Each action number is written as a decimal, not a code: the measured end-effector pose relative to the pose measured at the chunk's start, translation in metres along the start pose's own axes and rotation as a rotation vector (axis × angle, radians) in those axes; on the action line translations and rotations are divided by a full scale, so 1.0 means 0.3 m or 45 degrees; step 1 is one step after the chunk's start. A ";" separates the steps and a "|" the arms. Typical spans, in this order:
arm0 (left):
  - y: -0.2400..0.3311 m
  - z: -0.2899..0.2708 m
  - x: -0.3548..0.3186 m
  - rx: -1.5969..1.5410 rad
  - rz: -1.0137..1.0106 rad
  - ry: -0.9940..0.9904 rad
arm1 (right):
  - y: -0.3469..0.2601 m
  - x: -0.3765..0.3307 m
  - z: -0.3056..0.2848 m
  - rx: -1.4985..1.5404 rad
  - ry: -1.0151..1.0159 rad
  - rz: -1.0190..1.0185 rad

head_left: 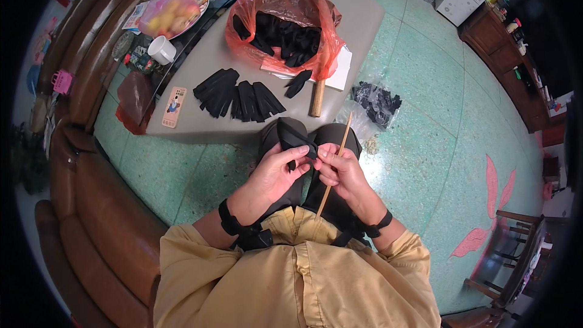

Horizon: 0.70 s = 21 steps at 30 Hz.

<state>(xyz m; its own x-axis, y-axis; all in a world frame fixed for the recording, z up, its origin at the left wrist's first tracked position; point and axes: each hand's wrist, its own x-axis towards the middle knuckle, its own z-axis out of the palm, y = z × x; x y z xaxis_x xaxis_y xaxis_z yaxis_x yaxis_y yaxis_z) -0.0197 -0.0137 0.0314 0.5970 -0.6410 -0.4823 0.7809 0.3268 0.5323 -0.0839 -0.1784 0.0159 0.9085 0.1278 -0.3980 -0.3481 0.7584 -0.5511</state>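
Note:
Over my lap, my left hand pinches a folded strip of black fabric between thumb and fingers. My right hand meets it at the strip's right end, with thumb and forefinger closed on the edge. A thin wooden stick is also gripped in the right hand, slanting from upper right down toward my waist. On the grey bench in front lie several black fabric pieces fanned side by side. A smaller black piece rests apart from them. The very ends of my fingertips are partly hidden by the cloth.
A red plastic bag full of black pieces stands on the grey bench, beside a wooden handle. A phone lies at its left corner. A clear bag of black scraps sits on the floor. A brown sofa runs along the left.

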 end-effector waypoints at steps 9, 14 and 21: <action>0.011 0.065 0.001 0.543 0.386 0.239 | 0.027 -0.024 0.057 -1.477 0.353 -1.028; 0.026 0.072 -0.021 0.858 0.477 0.242 | 0.018 -0.039 0.082 -1.522 0.386 -0.916; 0.025 0.115 -0.046 1.344 0.744 0.351 | 0.012 -0.050 0.087 -1.495 0.366 -0.976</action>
<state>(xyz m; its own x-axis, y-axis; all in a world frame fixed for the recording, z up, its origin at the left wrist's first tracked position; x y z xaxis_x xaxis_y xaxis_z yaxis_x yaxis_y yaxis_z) -0.0284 -0.0262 0.0661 0.9247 -0.3779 -0.0460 -0.0698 -0.2870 0.9554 -0.0927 -0.1610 0.0390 0.9280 -0.3034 0.2162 0.0831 -0.3970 -0.9140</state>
